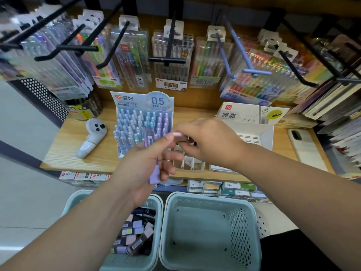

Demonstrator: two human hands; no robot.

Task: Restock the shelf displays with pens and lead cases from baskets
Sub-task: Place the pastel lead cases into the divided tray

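Note:
My left hand grips a purple lead case upright over the shelf's front edge; its purple end pokes out below my palm. My right hand pinches a pink-capped lead case just right of it, above a white divided display tray. The pen display box, marked 0.5 mm, stands behind, full of blue and purple pens. A white lead-case display box sits to the right. Below, the left basket holds several lead cases; the right basket holds nothing.
A white handheld controller lies on the wooden shelf at left, and a phone at right. Black and blue hooks with hanging pen packs jut out overhead. A jar of pens stands back left. Notebooks are stacked at right.

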